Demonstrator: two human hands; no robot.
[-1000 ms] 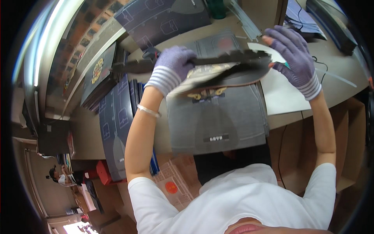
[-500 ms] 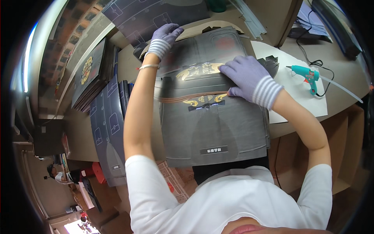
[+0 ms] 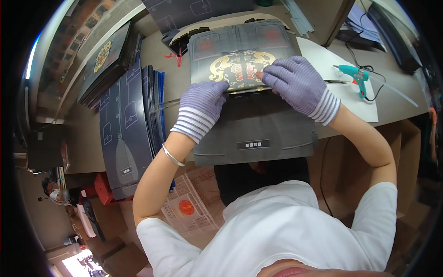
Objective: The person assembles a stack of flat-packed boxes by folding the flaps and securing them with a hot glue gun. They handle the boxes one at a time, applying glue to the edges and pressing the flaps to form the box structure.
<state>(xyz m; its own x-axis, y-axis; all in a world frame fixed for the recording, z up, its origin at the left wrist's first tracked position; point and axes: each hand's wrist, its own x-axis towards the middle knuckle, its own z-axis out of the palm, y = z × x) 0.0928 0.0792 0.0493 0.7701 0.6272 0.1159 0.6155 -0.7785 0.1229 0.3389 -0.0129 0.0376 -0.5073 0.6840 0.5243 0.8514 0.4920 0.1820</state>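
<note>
In front of me lies a dark grey printed cardboard sheet [image 3: 254, 129], on top of similar sheets. Its far part bears a gold and red ornament [image 3: 242, 69]. A raised crease crosses the middle, and the part below it is in shadow. My left hand [image 3: 200, 106], in a purple knitted glove with a striped cuff, is closed on the left of this crease. My right hand [image 3: 297, 87], gloved alike, grips the crease farther right, its thumb tucked at the edge. A thin dark strip sticks out beyond each side of the sheet.
A teal glue gun [image 3: 355, 78] with a cable lies on white paper [image 3: 318, 55] at the right. Stacked dark folders [image 3: 122, 124] and ornamented boards [image 3: 104, 60] stand at the left. Patterned boards [image 3: 194, 11] lie at the back, near a red ribbon [image 3: 175, 57].
My left hand has come down from the far edge to the crease. My right hand stays near the middle. The brown band and small gold ornament there no longer show.
</note>
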